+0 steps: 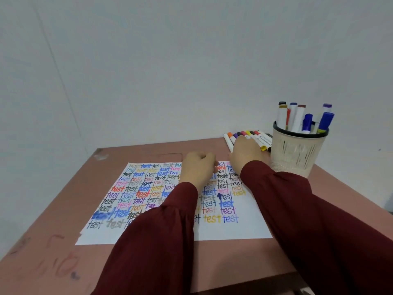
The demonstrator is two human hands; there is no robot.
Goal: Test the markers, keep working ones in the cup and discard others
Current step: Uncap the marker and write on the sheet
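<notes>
A white sheet of paper [238,227] covered with the word "test" in many colours lies on the brown table [53,209]. A pale ribbed cup [297,152] with a black rim stands at the back right and holds several capped markers [297,118]. A row of several loose markers [260,138] lies on the table behind the paper, left of the cup. My right hand [244,155] reaches over this row, fingers down on the markers; I cannot tell whether it grips one. My left hand [198,167] rests curled on the paper's far edge.
A plain white wall rises right behind the table. Faint red scribbles [61,260] mark the table's near left corner. The table's right edge runs just past the cup, and dark red sleeves [153,241] cover both forearms.
</notes>
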